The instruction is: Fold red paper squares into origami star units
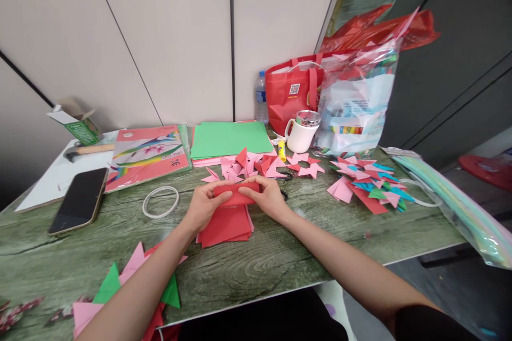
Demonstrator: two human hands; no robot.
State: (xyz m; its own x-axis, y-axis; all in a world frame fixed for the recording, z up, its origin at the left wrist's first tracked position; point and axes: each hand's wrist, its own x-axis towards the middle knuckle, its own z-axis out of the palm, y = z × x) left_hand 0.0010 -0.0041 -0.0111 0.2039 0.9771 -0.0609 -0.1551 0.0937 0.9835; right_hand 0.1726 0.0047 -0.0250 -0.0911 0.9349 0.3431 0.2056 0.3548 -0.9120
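Observation:
Between my two hands is a folded piece of red paper [237, 195], held level above the table. My left hand [205, 203] grips its left end, thumb along the front face. At the other end my right hand [267, 197] pinches it the same way, with the thumb in front and the fingers behind. Directly below lies a small stack of red paper squares [226, 225], with pink edges showing at its side. Just beyond my hands sits a heap of folded pink and red paper pieces [232, 166].
Left are a phone [80, 200], a white ring [160, 202] and a packet of coloured paper [148, 154]. Green sheets [232, 138], a glue stick [281, 150], a white mug [303, 133] and a red bag [288, 96] stand behind. Folded paper pieces [370, 181] lie right.

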